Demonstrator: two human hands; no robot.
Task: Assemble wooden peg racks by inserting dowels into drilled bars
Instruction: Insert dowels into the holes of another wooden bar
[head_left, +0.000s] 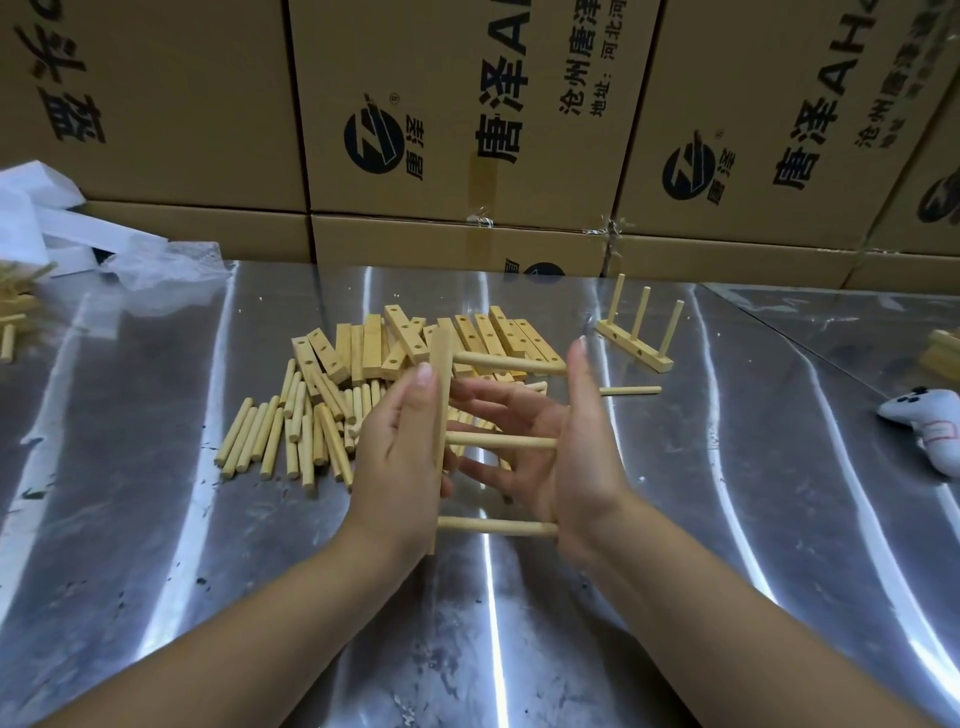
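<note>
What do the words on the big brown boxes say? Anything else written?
"唐泽AH", running off the top: right cardboard box.
"唐泽A", cut off: middle cardboard box.
"沧州唐泽", cut off: middle box.
"地址:河北河", cut off: middle box.
"唐泽" beside the round logo: both boxes.
Left cardboard box: big characters cut off, unreadable.
Red label on white game controller: too small.

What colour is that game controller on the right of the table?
The game controller is white with dark buttons, seen in the head view.
</note>
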